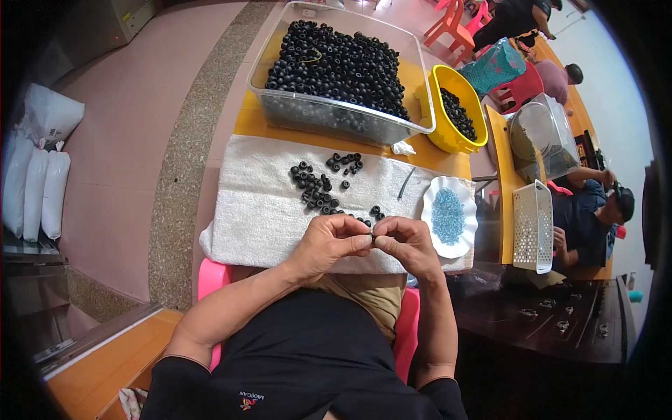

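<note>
My left hand (330,245) and my right hand (406,245) meet over the near part of a white towel (255,189), fingertips pinched together. A small dark piece (372,236) shows between them, mostly hidden by the fingers; it resembles the black parts nearby. Just beyond my hands, loose black ring-shaped parts (322,199) lie scattered on the towel, with a couple more (376,211) close to my right fingers. To the right of my right hand sits a white scalloped dish (428,210) holding many tiny pale-blue clear pieces (448,218). A thin dark tool (406,183) rests on the towel.
Beyond the towel stands a large clear bin (336,112) full of black parts, beside a yellow basin (458,143) with more. Rightward are a white perforated basket (533,227) and a clear container (549,133). People sit farther right; white sacks (45,189) stand far left.
</note>
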### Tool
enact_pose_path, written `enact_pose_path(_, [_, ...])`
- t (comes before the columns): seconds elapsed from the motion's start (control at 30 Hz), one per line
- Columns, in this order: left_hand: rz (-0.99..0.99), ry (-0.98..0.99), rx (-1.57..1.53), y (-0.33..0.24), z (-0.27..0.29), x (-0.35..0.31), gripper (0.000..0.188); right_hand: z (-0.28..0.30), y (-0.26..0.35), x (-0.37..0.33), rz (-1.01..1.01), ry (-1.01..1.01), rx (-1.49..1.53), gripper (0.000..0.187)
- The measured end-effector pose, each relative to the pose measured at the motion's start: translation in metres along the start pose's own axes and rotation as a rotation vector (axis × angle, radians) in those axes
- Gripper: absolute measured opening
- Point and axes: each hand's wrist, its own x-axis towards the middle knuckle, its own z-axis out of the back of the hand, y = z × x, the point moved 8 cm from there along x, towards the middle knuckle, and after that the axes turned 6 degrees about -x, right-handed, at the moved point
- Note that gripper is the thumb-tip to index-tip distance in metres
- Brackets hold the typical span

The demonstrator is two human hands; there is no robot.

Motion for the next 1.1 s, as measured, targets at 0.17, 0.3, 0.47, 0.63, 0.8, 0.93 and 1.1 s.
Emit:
enact_pose_path(0.17, [0.010,0.005,-0.021,0.003,0.000,0.000,0.012,-0.002,0.003,0.000,0.067,0.002,-0.021,0.008])
enact_pose_path(0.3, [0.022,0.007,-0.077,0.005,0.001,0.000,0.012,-0.006,0.012,-0.001,0.117,-0.064,-0.087,0.008])
enact_pose_path(0.47, [0.054,-0.021,-0.142,0.007,0.002,-0.001,0.012,-0.009,0.007,-0.005,0.247,-0.144,-0.065,0.008])
enact_pose_path(0.63, [0.063,-0.003,-0.200,0.008,0.001,-0.001,0.012,-0.016,-0.016,-0.007,0.233,-0.189,0.199,0.010])
enact_pose_path(0.8, [0.060,0.026,-0.202,0.009,0.000,-0.001,0.012,-0.024,-0.023,-0.007,0.186,-0.142,0.423,0.015])
enact_pose_path(0.93, [0.051,0.035,-0.176,0.008,-0.001,-0.002,0.013,-0.031,-0.021,-0.008,0.139,-0.195,0.536,0.018])
enact_pose_path(1.1, [-0.006,0.058,-0.145,0.004,-0.003,-0.002,0.013,-0.036,-0.013,-0.008,0.127,-0.198,0.588,0.024])
